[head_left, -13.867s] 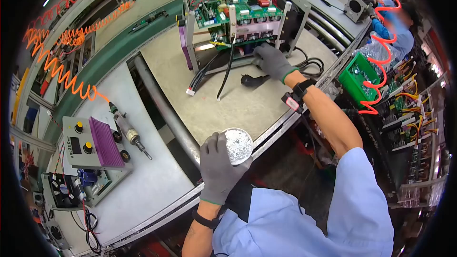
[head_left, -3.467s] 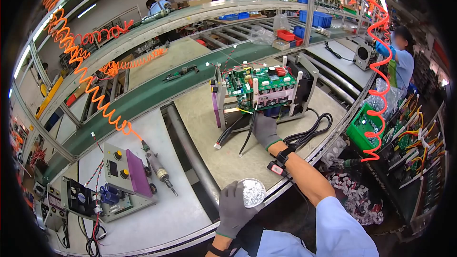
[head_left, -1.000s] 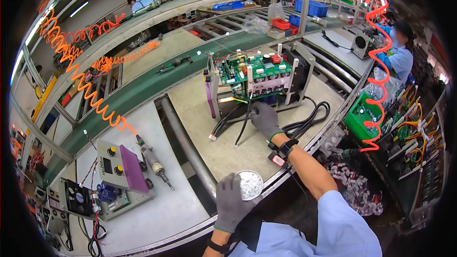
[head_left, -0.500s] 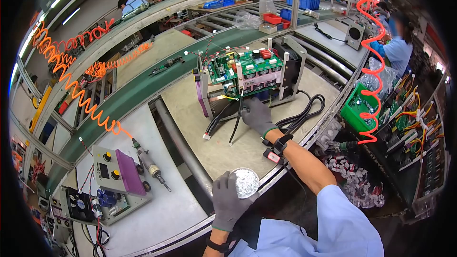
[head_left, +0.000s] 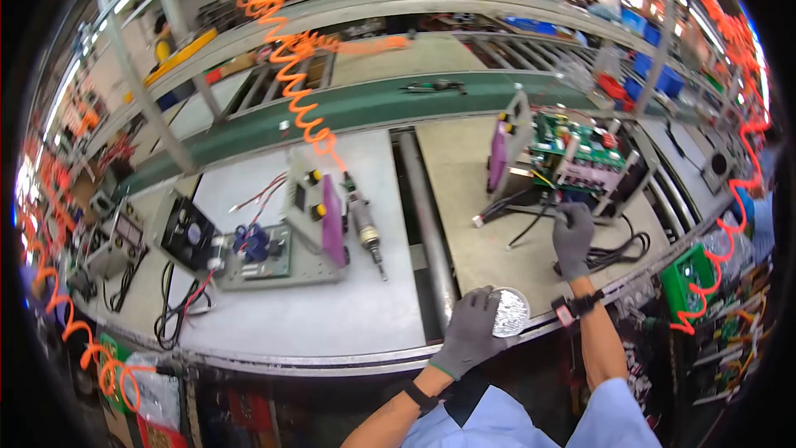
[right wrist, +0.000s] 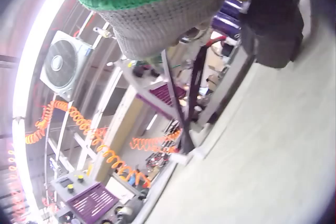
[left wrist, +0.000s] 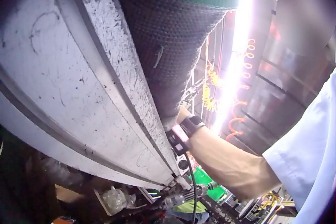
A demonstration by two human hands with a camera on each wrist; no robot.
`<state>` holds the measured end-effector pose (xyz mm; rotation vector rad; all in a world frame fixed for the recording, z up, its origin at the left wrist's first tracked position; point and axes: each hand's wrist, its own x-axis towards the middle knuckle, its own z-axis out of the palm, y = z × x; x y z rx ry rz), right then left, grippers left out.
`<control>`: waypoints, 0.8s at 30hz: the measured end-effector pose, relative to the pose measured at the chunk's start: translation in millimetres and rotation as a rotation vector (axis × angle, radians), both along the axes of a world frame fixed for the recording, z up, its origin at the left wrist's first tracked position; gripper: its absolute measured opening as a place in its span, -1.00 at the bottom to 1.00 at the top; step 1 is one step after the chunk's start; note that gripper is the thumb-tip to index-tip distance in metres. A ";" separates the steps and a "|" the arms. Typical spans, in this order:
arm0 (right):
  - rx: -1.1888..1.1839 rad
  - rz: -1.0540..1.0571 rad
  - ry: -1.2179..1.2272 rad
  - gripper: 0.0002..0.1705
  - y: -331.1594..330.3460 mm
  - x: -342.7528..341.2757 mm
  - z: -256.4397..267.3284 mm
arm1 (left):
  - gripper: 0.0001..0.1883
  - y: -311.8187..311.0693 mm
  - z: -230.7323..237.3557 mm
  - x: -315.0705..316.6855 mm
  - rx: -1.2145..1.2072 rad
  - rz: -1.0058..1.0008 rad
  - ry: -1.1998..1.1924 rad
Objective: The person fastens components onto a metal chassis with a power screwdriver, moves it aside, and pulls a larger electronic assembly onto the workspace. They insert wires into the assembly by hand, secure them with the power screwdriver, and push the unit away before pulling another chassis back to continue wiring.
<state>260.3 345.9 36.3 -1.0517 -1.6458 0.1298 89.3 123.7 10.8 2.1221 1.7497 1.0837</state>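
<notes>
In the head view, my gloved left hand (head_left: 473,336) grips a round white dish (head_left: 511,313) of small shiny parts at the bench's front edge. My gloved right hand (head_left: 574,241) is at the lower front of an upright unit with green circuit boards (head_left: 580,149); its fingertips are partly hidden, and whether they pinch anything cannot be told. Black leads (head_left: 531,222) hang beside them. The left wrist view shows the left glove (left wrist: 163,40) but not the dish. In the right wrist view the right glove (right wrist: 163,24) hides its fingers.
Left of the roller gap lie a pneumatic screwdriver (head_left: 365,228) and an opened unit with a purple panel (head_left: 333,220). A coiled black cable (head_left: 622,250) lies right of my right hand. A green bin (head_left: 690,275) stands at the right, near a hanging red coiled hose (head_left: 740,199).
The head view has swung left, so the bench appears further right. My left hand still holds the dish; my right hand remains low at the unit's front.
</notes>
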 end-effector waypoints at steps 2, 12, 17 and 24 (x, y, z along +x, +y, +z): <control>0.049 0.121 -0.090 -0.84 -36.4 -21.6 34.0 | -0.07 0.7 -2.1 -2.3 -0.020 0.008 0.013; -0.538 0.620 -0.716 -0.39 -74.1 -284.8 87.1 | -0.15 -0.8 -7.9 -0.8 -0.010 0.028 0.106; -0.686 0.585 -0.860 -0.31 -53.7 -369.0 13.4 | -0.32 -3.5 -32.9 -1.6 -0.085 -0.127 -0.108; -0.854 0.685 -0.987 -0.47 -28.0 -371.4 16.4 | -0.24 4.0 -43.7 -2.2 -0.079 -0.108 -0.046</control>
